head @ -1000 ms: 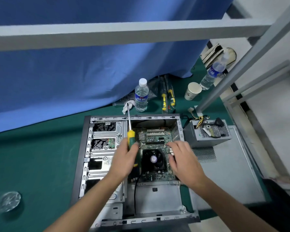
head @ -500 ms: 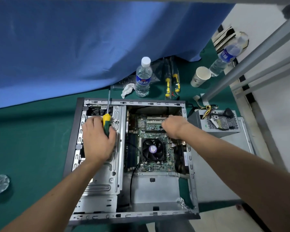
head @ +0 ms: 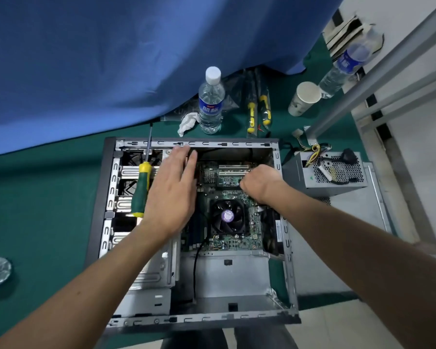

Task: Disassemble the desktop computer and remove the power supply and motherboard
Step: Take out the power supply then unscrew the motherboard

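The open computer case (head: 288,250) lies flat on the green table. Inside it sits the green motherboard (head: 233,241) with a black fan (head: 227,216) in its middle. The grey power supply (head: 325,173) stands outside the case at the right, its cables trailing. A green and yellow screwdriver (head: 141,185) lies on the drive bays, free of any hand. My left hand (head: 173,192) hovers with straight fingers over the case's upper left part, beside the screwdriver. My right hand (head: 258,183) is curled at the motherboard's upper right; its fingertips are hidden.
A water bottle (head: 210,102), a crumpled tissue (head: 188,122), two yellow-handled tools (head: 258,112) and a paper cup (head: 303,98) stand behind the case. A second bottle (head: 345,62) lies at the far right. A blue curtain hangs behind. A metal frame leg (head: 363,79) slants down near the power supply.
My left hand let go of the screwdriver, which now lies on the drive bays, and moved right with fingers straightened. My right hand stayed curled at the motherboard's upper edge.
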{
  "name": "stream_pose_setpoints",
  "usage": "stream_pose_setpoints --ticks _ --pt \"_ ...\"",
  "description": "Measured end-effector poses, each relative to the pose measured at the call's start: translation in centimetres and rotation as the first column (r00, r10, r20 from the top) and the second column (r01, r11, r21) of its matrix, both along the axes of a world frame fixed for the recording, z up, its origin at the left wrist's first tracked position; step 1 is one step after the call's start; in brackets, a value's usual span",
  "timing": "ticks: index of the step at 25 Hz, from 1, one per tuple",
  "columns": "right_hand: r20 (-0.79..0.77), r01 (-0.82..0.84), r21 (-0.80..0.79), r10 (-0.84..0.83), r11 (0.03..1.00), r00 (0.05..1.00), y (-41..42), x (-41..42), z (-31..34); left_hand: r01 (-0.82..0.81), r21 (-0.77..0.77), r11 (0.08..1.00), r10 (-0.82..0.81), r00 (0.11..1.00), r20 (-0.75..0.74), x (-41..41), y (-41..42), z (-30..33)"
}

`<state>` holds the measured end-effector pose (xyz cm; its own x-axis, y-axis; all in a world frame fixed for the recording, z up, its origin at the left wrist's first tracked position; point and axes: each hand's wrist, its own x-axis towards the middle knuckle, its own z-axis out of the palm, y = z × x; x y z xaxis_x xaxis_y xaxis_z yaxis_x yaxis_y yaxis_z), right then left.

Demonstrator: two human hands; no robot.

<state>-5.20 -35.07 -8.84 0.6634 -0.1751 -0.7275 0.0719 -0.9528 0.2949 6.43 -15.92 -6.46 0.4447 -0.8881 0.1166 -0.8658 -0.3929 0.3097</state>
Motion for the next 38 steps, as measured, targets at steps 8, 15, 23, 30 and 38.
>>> stream_pose_setpoints --ticks 8,15,23,30,38 --pt "-0.016 0.263 0.198 -0.265 0.944 0.964 -1.2 1.7 -1.1 -0.099 0.079 0.992 0.106 0.991 -0.078 1.0 -1.3 -2.8" --pt "-0.054 0.423 0.281 -0.426 0.862 0.903 -2.5 2.8 -3.2 -0.136 0.063 0.989 0.14 0.988 -0.066 1.2 -1.4 -3.4" --pt "-0.01 0.483 0.307 -0.504 0.82 0.864 -2.3 2.8 -3.7 -0.144 0.027 0.989 0.145 0.986 -0.079 1.2 -1.4 -3.4" --pt "-0.222 0.594 0.291 -0.551 0.75 0.804 -2.5 3.2 -3.1 -0.145 0.014 0.989 0.145 0.986 -0.083 1.2 -1.4 -3.4" --pt "-0.104 0.572 0.31 -0.571 0.76 0.815 -1.9 2.5 -2.7 -0.153 0.011 0.988 0.153 0.985 -0.076 1.2 -1.4 -3.5"
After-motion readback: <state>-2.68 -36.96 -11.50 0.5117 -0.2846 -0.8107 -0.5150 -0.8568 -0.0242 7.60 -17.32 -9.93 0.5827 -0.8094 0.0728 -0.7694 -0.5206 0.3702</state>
